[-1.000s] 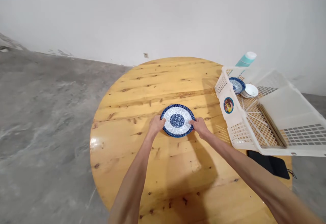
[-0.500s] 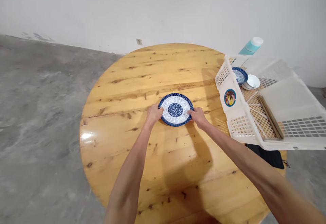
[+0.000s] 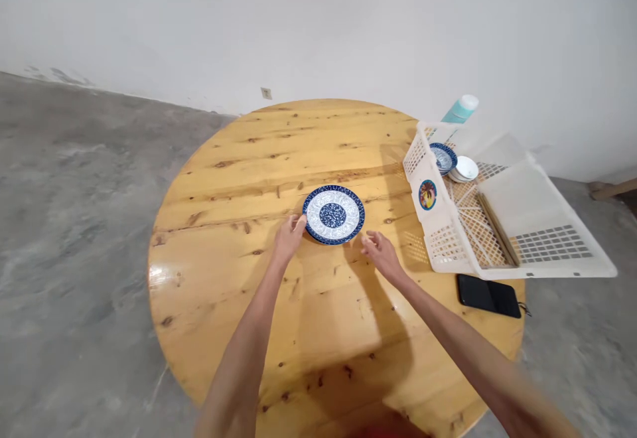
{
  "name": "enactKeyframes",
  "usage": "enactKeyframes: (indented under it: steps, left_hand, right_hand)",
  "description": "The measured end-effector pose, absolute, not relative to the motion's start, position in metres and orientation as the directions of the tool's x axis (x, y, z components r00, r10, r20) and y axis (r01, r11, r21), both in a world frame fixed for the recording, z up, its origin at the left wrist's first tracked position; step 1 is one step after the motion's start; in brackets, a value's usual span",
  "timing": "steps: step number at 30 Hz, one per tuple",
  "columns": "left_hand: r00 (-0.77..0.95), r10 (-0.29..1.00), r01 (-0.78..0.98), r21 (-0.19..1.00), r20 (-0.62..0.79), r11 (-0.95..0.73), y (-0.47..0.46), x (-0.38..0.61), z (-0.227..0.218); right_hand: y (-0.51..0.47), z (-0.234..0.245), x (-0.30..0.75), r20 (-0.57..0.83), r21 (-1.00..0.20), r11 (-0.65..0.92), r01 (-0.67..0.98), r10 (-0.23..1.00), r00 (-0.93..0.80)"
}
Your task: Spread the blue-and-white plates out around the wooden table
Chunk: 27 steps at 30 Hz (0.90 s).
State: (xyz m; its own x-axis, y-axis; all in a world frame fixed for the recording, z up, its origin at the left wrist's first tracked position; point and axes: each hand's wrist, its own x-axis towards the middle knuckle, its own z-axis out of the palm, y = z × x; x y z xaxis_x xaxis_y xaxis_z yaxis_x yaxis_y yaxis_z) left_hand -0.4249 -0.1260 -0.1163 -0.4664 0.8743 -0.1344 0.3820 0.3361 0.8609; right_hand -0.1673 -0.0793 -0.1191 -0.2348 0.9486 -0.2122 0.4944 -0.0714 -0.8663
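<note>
A round plate (image 3: 332, 215) with a dark blue rim and a blue centre rests on the wooden table (image 3: 239, 219). My left hand (image 3: 289, 235) is at the plate's left edge, its fingers loosely apart; whether it still touches the rim is hard to tell. Just off the lower right of the plate is my right hand (image 3: 381, 252), clear of the rim, with its fingers partly curled and nothing in them.
On the right stands a white plastic basket (image 3: 470, 252) holding blue-rimmed plates (image 3: 442, 158), white bowls (image 3: 465, 168) and brown sticks (image 3: 497, 229). A black phone (image 3: 488, 295) lies before it. Behind is a teal cylinder with a white top (image 3: 460, 109).
Both hands have loosened from the plate, and my right hand has drawn away from its rim. The view has shifted, showing more of the phone and basket.
</note>
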Motion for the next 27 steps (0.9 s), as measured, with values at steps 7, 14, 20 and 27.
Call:
enactKeyframes:
  steps: [7, 14, 20, 27]
  left_hand:
    - [-0.625, 0.78, 0.561, 0.709, 0.024, 0.428, -0.255, -0.387, -0.132]
    - [-0.596, 0.784, 0.74, 0.498, 0.174, 0.452, -0.372, -0.313, -0.163]
    - [-0.438, 0.873, 0.866, 0.36, 0.213, 0.347, -0.424, -0.25, -0.177]
    - [-0.347, 0.915, 0.906, 0.327, 0.206, 0.27, -0.472, -0.207, -0.172]
  right_hand:
    - [-0.184, -0.128, -0.081, -0.067, -0.772, 0.149, 0.618, 0.948, -0.312]
    - [-0.28, -0.151, 0.011, -0.023, -0.803, 0.04, 0.594, 0.995, -0.097]
    - [-0.36, -0.171, 0.085, -0.091, -0.865, -0.125, 0.487, 0.992, 0.092]
    - [-0.415, -0.183, 0.121, -0.099, -0.899, -0.137, 0.415, 0.989, 0.112]
